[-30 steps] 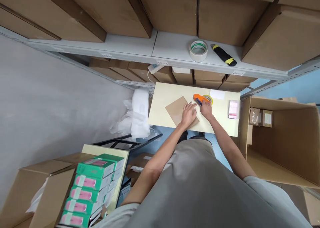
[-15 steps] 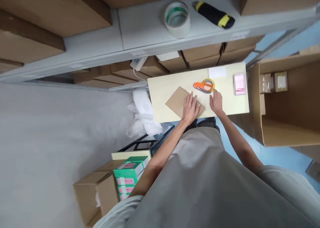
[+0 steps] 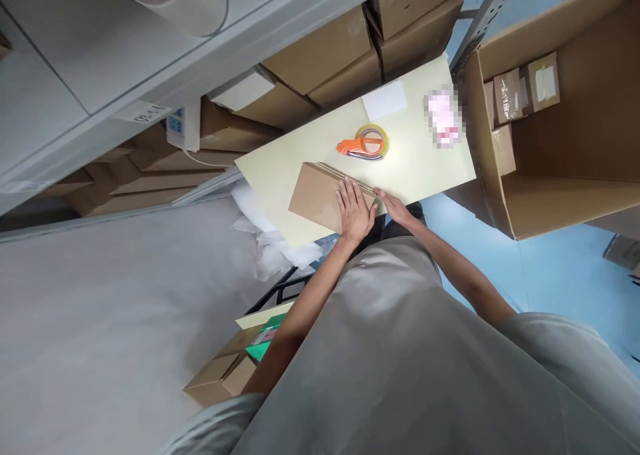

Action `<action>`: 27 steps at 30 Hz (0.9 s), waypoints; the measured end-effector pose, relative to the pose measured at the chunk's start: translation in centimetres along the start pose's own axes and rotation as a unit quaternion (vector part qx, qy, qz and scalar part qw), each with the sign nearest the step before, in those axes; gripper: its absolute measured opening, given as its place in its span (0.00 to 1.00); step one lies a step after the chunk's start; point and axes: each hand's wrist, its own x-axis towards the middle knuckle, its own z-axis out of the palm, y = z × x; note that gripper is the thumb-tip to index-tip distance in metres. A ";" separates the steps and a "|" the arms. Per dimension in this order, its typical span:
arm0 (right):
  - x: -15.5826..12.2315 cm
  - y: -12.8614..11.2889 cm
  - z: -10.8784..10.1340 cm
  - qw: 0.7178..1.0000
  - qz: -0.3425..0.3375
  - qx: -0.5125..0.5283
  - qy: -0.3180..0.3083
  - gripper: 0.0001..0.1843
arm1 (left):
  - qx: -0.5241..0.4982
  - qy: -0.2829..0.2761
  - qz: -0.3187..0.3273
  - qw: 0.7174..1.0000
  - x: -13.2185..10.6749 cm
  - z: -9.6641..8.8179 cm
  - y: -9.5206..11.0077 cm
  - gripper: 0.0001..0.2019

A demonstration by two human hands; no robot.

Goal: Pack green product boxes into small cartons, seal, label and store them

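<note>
My left hand [image 3: 355,212] lies flat, grip released, on the cardboard box [image 3: 316,194] at the near edge of the desk [image 3: 420,168]. My right hand [image 3: 396,206] touches the box's end; I cannot tell its grip. The tape dispenser [image 3: 364,146] sits just beyond.

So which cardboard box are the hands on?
The small closed box on the cream table: left hand flat on top, right hand at its end. The rest sit off the table.
</note>
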 end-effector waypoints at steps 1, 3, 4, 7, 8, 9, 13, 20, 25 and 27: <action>0.6 -0.3 0.0 1.000 0.000 -0.010 -0.007 0.41 | -0.001 0.001 0.000 1.000 0.0 0.1 0.0 0.48; 1.7 -0.8 -0.2 0.999 0.001 -0.033 -0.021 0.40 | -0.004 0.004 0.001 1.000 -0.1 0.4 0.1 0.49; 2.2 -1.1 -0.4 0.999 0.003 -0.041 -0.029 0.40 | -0.007 0.005 0.002 1.000 -0.2 0.5 0.1 0.50; 3.0 -1.8 -0.9 0.999 0.012 -0.042 -0.029 0.42 | -0.021 -0.002 0.008 1.000 0.0 0.2 0.1 0.53; 2.9 -1.9 -1.0 0.999 0.019 -0.040 -0.006 0.44 | -0.027 -0.001 0.005 1.000 0.5 -0.2 -0.1 0.54; 2.7 -2.1 -0.9 0.998 0.031 -0.038 0.025 0.45 | -0.033 0.005 -0.003 0.999 1.1 -0.9 -0.3 0.54; 1.0 -2.3 0.3 0.980 0.142 0.027 0.140 0.44 | -0.032 0.086 -0.096 0.991 5.8 -6.1 -3.0 0.52; -0.4 -4.5 3.5 0.946 0.242 0.197 0.090 0.33 | -0.046 -0.071 -0.254 0.963 10.5 -15.0 -8.6 0.38; -2.4 -7.0 5.8 0.969 0.103 0.174 0.141 0.32 | -0.069 -0.008 -0.200 0.977 4.5 -18.0 -11.0 0.37; -3.3 -7.7 7.0 0.976 0.034 0.094 0.192 0.36 | -0.093 0.026 -0.200 0.975 1.6 -18.3 -11.9 0.31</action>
